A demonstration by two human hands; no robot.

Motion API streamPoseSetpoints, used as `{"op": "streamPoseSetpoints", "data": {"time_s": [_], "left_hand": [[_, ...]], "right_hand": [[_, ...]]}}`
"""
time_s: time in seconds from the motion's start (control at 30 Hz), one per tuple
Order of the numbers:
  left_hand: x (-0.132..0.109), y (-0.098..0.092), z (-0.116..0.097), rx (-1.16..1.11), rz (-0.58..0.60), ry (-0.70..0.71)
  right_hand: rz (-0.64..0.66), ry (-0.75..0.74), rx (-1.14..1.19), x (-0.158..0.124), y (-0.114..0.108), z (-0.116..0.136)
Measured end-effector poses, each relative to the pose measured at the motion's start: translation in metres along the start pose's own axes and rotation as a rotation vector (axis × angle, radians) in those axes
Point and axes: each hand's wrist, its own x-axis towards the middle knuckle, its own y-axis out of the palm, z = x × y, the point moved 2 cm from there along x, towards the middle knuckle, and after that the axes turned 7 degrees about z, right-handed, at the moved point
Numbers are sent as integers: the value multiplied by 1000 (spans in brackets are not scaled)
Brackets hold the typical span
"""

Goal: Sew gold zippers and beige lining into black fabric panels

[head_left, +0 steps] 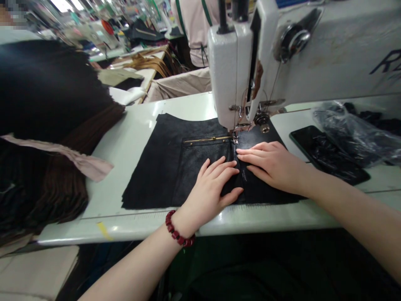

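Head view: the left hand (211,184) lay flat and open on a black textured leather panel (150,175), its fingers spread and gripping nothing. A red bead bracelet (179,229) circled its wrist. The right hand (269,165) lay just as open on the same panel, to the right of the left hand, with its fingertips (247,152) close to the left hand's on either side of a vertical seam (235,165).

Just above the left hand, a brass-toothed zipper (208,140) ran sideways across the panel. Beyond the fingertips, at the zipper's right end, the steel presser foot (235,134) of a white industrial sewing machine (230,75) sat on the leather. The panel lay on a white sewing table (125,142), which reached out past both hands.

To the right of the right hand lay a black smartphone (326,152), with a crumpled black plastic bag (351,129) just beyond it. Left of the left hand rose a stack of dark cut pieces (46,188), with a pale pink strip (75,156) lying across it. Far beyond the hands stood a person in a pale pink top (194,29).
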Motion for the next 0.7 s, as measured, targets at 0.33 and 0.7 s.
{"op": "streamPoseSetpoints", "data": {"time_s": [0.33, 0.7], "left_hand": [[1, 1, 1, 2, 16, -1], [2, 2, -4, -7, 2, -28]], "right_hand": [[19, 36, 1, -4, 3, -1], [-61, -45, 122, -46, 11, 29]]}}
